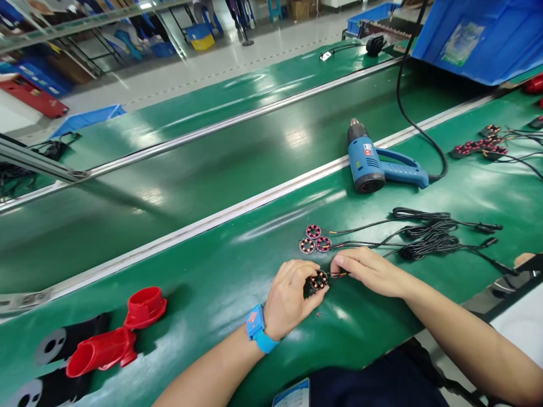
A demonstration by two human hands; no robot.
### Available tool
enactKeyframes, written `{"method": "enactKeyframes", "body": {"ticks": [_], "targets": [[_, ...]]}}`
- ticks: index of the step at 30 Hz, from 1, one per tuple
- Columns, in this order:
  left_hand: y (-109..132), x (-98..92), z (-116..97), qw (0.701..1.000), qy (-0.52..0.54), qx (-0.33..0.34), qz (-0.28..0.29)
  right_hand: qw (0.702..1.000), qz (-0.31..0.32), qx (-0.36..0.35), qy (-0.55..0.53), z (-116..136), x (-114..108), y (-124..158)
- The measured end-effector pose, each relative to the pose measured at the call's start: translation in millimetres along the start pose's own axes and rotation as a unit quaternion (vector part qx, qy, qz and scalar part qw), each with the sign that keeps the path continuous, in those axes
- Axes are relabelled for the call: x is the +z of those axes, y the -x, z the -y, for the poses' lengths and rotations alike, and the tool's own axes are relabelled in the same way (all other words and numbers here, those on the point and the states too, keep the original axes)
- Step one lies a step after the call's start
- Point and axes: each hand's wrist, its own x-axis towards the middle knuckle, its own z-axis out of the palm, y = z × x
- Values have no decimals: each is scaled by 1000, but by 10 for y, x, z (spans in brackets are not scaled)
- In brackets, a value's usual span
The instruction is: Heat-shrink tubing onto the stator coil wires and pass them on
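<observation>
The left hand (291,294) holds a small coil ring (319,279) between thumb and fingers, at the green table (220,254). Just right of that grip, the right hand (373,272) has its fingers drawn narrow at the ring's thin wires (338,275); I cannot tell whether they pinch them. Three similar rings (323,243) lie just beyond the grip, bundled black cables (432,240) to its right, a heat gun (368,164) farther beyond, and red plastic parts (102,349) well to its left.
</observation>
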Motion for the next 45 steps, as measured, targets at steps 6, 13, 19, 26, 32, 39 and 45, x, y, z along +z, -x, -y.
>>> {"method": "enactKeyframes", "body": {"ticks": [6, 13, 19, 26, 32, 39, 45], "targets": [[-1, 27, -49, 999, 9, 31, 29, 987, 35, 32, -151, -55, -1, 4], [10, 15, -33, 993, -19, 41, 109, 992, 74, 39, -94, -33, -2, 88], [-61, -129, 77, 996, -71, -30, 42, 987, -130, -43, -90, -9, -112, 156], [-101, -95, 204, 976, -179, -92, 85, 949, -301, -94, -9, -41, -114, 156], [-161, -44, 236, 978, -173, -99, 65, 940, -318, -106, 69, -38, -64, 156], [-175, -30, 226, 992, -93, -75, 39, 924, -246, -185, 228, -54, 22, 65], [-209, -85, 37, 995, -69, -45, -64, 912, -189, -208, 298, -151, 85, -18]]}}
